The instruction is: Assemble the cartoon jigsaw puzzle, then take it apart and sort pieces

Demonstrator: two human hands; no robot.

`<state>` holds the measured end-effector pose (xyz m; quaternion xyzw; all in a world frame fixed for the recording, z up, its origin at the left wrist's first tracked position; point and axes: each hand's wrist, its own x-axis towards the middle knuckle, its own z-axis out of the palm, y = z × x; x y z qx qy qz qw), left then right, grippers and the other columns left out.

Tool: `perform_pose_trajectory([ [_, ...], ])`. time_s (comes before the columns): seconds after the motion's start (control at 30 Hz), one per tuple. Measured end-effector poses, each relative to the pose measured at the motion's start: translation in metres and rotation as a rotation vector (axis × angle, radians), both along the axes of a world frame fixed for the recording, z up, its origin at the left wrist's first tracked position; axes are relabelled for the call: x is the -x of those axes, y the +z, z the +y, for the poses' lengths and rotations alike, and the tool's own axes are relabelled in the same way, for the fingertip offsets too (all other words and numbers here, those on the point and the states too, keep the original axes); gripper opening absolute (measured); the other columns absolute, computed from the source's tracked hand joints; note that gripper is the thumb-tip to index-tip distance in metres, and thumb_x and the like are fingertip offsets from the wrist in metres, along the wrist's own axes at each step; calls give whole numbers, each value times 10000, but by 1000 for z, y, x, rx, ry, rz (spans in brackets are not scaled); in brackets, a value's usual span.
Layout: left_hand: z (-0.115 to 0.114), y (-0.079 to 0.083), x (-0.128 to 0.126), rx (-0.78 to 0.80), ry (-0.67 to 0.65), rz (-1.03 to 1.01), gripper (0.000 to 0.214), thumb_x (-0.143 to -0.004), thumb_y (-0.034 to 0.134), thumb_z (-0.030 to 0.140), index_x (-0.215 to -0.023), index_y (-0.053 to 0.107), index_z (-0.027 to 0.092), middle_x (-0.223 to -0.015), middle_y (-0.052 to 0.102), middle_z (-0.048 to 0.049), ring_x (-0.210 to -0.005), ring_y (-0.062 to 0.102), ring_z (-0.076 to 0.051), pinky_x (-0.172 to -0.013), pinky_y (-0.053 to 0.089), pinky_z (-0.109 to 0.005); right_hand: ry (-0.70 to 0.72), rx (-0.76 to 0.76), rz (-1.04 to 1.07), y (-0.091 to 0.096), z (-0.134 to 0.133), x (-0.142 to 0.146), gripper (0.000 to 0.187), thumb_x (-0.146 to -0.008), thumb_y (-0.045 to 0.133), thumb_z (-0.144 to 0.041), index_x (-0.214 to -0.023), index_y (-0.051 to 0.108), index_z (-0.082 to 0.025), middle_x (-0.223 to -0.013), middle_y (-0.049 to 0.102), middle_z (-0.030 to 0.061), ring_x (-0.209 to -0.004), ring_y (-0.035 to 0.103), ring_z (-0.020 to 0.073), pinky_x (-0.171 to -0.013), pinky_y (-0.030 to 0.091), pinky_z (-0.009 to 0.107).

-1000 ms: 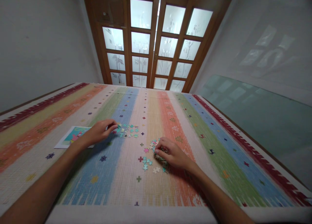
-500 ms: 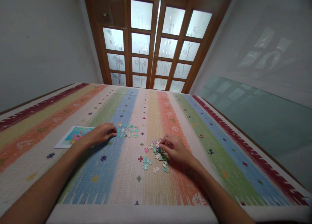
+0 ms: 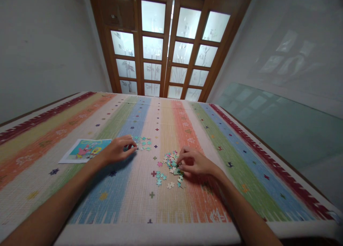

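Observation:
My left hand [image 3: 122,148] is over the left side of a spread of teal jigsaw puzzle pieces [image 3: 144,143], thumb and fingers bent together. Whatever lies between those fingertips is too small to make out, and the hand covers part of the spread. A heap of mixed-colour puzzle pieces [image 3: 171,161] lies right of the middle. My right hand [image 3: 195,162] is at the heap's right edge, thumb and index finger closed in a pinch on a puzzle piece there. Loose teal pieces [image 3: 160,177] and a pale piece [image 3: 170,185] lie in front of the heap.
A printed cartoon picture [image 3: 85,150] lies left of my left hand, partly behind my forearm. A striped, patterned cloth [image 3: 139,192] covers the table. Wooden doors with frosted panes [image 3: 152,48] stand beyond, with a greenish glass panel [image 3: 281,121] on the right.
My left hand has moved right, over the spread pieces, uncovering more of the cartoon picture. My right hand stays by the heap with its fingers slightly shifted. The view has moved a little.

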<state>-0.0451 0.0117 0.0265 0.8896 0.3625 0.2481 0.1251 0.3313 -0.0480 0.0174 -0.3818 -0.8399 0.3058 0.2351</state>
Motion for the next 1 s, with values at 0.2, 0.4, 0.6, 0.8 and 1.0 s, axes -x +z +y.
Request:
perform_pose_trajectory([
  [0.2,-43,-18,-60,-24,-269,-66,228,-1012,505,254,-937,708,182,-835,640,-60,-793,587,-187,-734,464,-320,44,38,-50,-2,-4,6,229,-778,874,-313,-973,797,-222,-949,573,29,-881,574,183,-794,470,324],
  [0.4,-72,-26,-93,-70,-361,-23,188,-1034,525,242,-1071,701,188,-921,637,-75,-884,568,-224,-810,464,-365,42,3,-102,-4,-8,11,86,-784,813,-189,-866,789,-202,-905,571,30,-863,575,186,-775,465,320],
  [0.6,-77,-31,-100,-127,-364,-10,217,-1039,519,250,-1196,654,185,-1093,663,-100,-1024,557,-254,-931,469,-402,31,-27,-124,-3,-8,10,148,-752,738,-76,-844,778,-184,-900,593,38,-861,587,189,-792,466,322],
  [0.8,-76,-33,-100,-187,-426,8,197,-1056,502,248,-1158,665,200,-1220,686,-83,-1149,580,-265,-1032,446,-431,41,-60,-136,-1,-9,15,152,-738,743,-66,-833,760,-183,-888,607,33,-867,593,194,-813,462,323],
  [1.0,-76,-32,-100,-186,-421,8,178,-1051,517,245,-1089,685,198,-1140,711,-73,-1098,596,-255,-998,458,-415,40,-72,-113,-1,-11,17,72,-793,791,-165,-854,760,-189,-899,608,40,-889,592,203,-811,459,327],
])
